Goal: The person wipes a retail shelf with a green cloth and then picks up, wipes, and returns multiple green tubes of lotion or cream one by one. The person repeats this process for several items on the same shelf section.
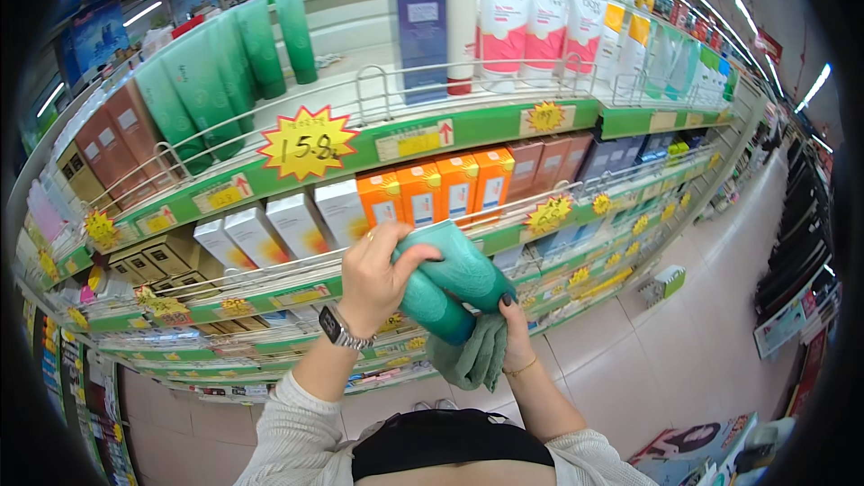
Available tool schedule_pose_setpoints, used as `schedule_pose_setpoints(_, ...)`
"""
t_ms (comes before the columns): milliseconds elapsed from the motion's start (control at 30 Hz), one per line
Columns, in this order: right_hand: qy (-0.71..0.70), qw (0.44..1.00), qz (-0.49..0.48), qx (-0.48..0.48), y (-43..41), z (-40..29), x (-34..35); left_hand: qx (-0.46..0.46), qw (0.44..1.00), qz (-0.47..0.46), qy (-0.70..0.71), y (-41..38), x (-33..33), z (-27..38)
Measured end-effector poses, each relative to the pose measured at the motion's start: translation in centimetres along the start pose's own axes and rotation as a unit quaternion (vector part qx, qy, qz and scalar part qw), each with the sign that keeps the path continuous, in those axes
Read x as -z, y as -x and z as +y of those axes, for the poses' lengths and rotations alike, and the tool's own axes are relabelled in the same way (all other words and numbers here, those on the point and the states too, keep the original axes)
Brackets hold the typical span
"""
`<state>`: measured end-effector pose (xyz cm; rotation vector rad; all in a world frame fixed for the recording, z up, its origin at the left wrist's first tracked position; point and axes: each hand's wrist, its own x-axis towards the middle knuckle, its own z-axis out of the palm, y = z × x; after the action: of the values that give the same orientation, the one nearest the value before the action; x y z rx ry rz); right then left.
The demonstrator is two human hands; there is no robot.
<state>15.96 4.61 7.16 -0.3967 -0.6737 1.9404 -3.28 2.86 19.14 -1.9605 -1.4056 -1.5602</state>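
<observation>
Two green squeeze tubes are held together in front of the shelf, a lighter one point(466, 266) on top and another point(432, 307) beside and below it. My left hand point(371, 270) grips them by their flat crimped ends, the thumb lying over the upper tube. A bunched grey-green cloth point(472, 354) hangs from my right hand point(518, 334), whose thumb touches the dark cap end of the upper tube. Similar green tubes point(202, 84) stand in a row on the top shelf point(337, 91), with bare shelf surface to their right.
Wire guard rails point(378, 104) run along the shelf fronts. Orange boxes point(422, 192) and white boxes point(297, 223) stand just beyond my left hand. Further right on the top shelf are a purple box point(422, 27) and pink-white tubes point(503, 34). A small box-like object point(665, 283) sits on the tiled floor.
</observation>
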Motion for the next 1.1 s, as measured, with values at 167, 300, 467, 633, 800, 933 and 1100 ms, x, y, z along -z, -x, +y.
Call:
schedule_pose_setpoints(167, -0.105, 0.986, 0.096, -0.086, 3.6, 0.4, 1.5, 0.187, 0.974, 0.038, 0.125, 5.6, -2.9, -0.6)
schedule_pose_setpoints(300, -0.128, 0.989, 0.035, -0.07, 5.6, 1.0, 5.0, 0.341, 0.891, 0.055, 0.293, 9.5, -3.9, -2.8)
schedule_pose_setpoints(467, -0.186, 0.979, 0.058, -0.062, 7.6, 0.8, 8.5, 0.577, 0.729, 0.04, 0.367, 16.4, -5.5, -3.8)
schedule_pose_setpoints(633, -0.05, 0.966, 0.202, -0.151, 7.3, 1.8, 9.7, 0.726, 0.512, 0.062, 0.454, 21.5, -5.9, -4.5)
schedule_pose_setpoints(800, -0.114, 0.942, 0.218, -0.23, 5.0, 2.1, 8.0, 0.787, 0.382, 0.055, 0.481, 24.0, -6.0, -5.9)
schedule_pose_setpoints(933, -0.112, 0.951, 0.171, -0.23, 1.7, 1.1, 6.9, 0.772, 0.355, 0.041, 0.525, 25.0, -5.8, -6.4)
schedule_pose_setpoints(1100, -0.142, 0.945, 0.107, -0.273, -3.5, 0.6, 4.9, 0.79, 0.369, 0.001, 0.49, 25.1, -5.2, -7.0)
